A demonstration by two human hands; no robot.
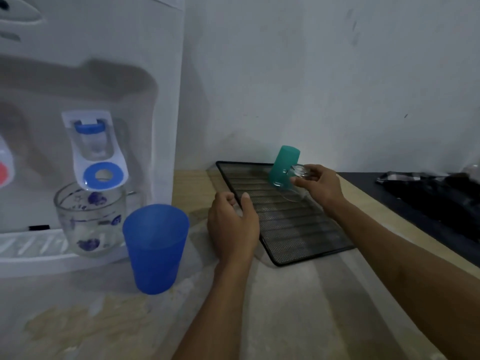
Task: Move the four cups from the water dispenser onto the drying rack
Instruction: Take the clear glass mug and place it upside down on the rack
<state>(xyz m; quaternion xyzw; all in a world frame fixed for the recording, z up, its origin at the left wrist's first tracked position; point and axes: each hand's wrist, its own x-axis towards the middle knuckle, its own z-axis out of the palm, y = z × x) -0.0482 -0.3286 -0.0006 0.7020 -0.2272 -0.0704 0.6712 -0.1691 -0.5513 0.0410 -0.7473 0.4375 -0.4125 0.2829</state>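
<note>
A white water dispenser [104, 48] fills the left. On its drip tray stands a clear glass mug [89, 219] with blue flower prints, under the blue tap. A blue plastic cup [155, 248] stands upright on the counter just in front of the tray. A black mesh drying rack [293, 229] lies to the right. A green cup [283, 166] sits upside down at the rack's far end. My right hand [319, 185] holds a clear glass [297, 183] tilted over the rack, beside the green cup. My left hand [233, 227] rests on the rack's left edge, fingers curled.
The counter is pale wood with worn patches near the front. A dark surface [428, 216] with dark cloth-like items lies at the right, past the counter edge. A plain wall stands behind the rack.
</note>
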